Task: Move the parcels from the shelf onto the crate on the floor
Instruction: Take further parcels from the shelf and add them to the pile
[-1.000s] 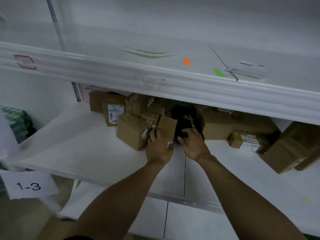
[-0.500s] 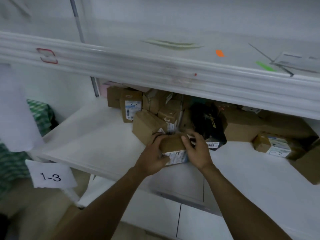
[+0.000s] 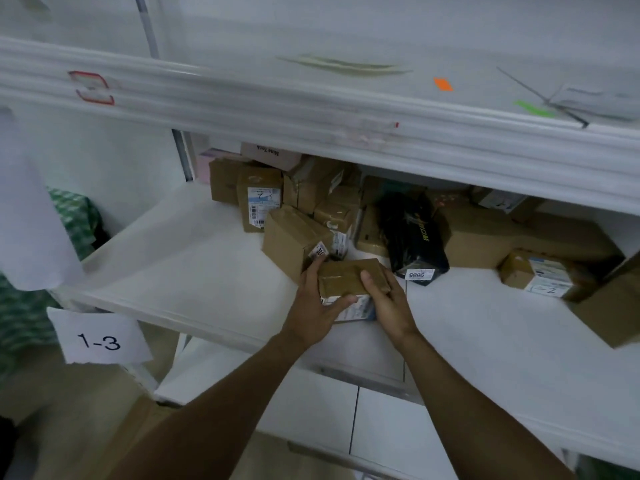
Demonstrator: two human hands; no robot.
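A small brown taped parcel [image 3: 346,277] with a white label on its near side sits between both my hands, just above the white shelf [image 3: 194,271]. My left hand [image 3: 317,306] grips its left side, thumb across the label. My right hand [image 3: 388,299] grips its right side, thumb on top. Behind it lie several brown cardboard parcels [image 3: 294,237] and a black plastic parcel [image 3: 412,233] with a white tag. The crate is out of view.
The upper shelf's thick front lip [image 3: 346,133] overhangs the parcels. More boxes lie at the right [image 3: 540,277] and far right [image 3: 613,306]. A paper tag marked 1-3 [image 3: 98,337] hangs off the shelf's front left. A green checked bag [image 3: 72,220] sits left of the shelf.
Both hands took the small brown parcel from the pile and drew it toward the shelf's front edge. The view has shifted left and nearer.
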